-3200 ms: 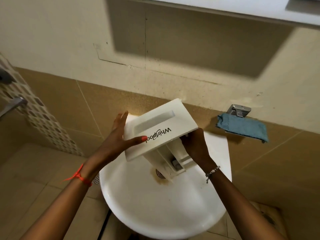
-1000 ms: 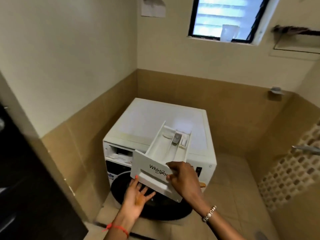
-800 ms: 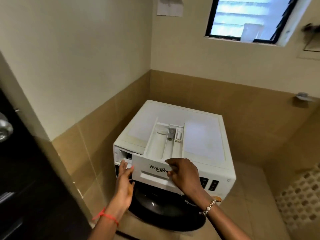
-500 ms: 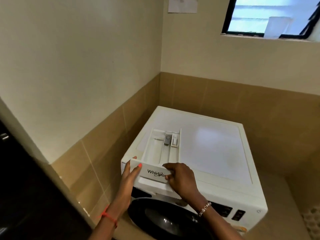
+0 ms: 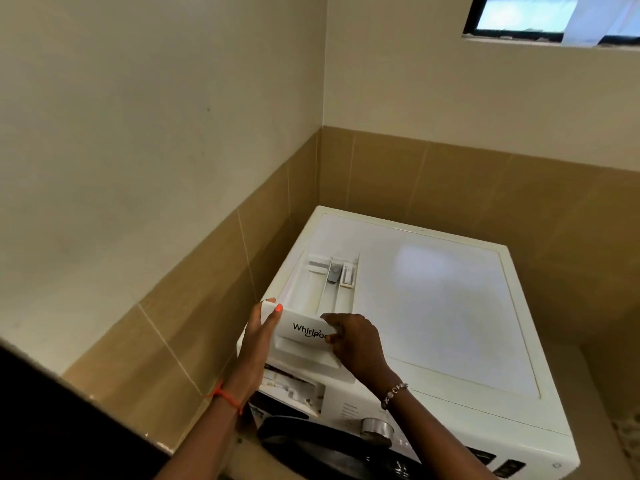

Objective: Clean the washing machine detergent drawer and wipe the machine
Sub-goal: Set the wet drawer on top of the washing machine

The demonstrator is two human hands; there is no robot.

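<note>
A white detergent drawer [image 5: 308,299] with a printed front panel is held above the front left corner of the white washing machine [image 5: 433,306]. Its compartments face up and point toward the back wall. My left hand [image 5: 258,337] grips the panel's left end, thumb on top. My right hand [image 5: 356,344] grips the panel's right part, fingers curled over its face. Below the drawer the empty drawer slot [image 5: 294,386] shows in the machine's front.
The machine stands in a corner, with a tiled wall [image 5: 194,306] close on the left and another behind. Its dark round door [image 5: 322,448] and a metal dial [image 5: 375,429] are below my hands. A window [image 5: 554,15] is high on the back wall. A dark door edge [image 5: 52,427] is at the lower left.
I turned from the sink to the washing machine carrying the drawer. Over the last second my left hand took the panel's left end and the drawer came close above the slot.
</note>
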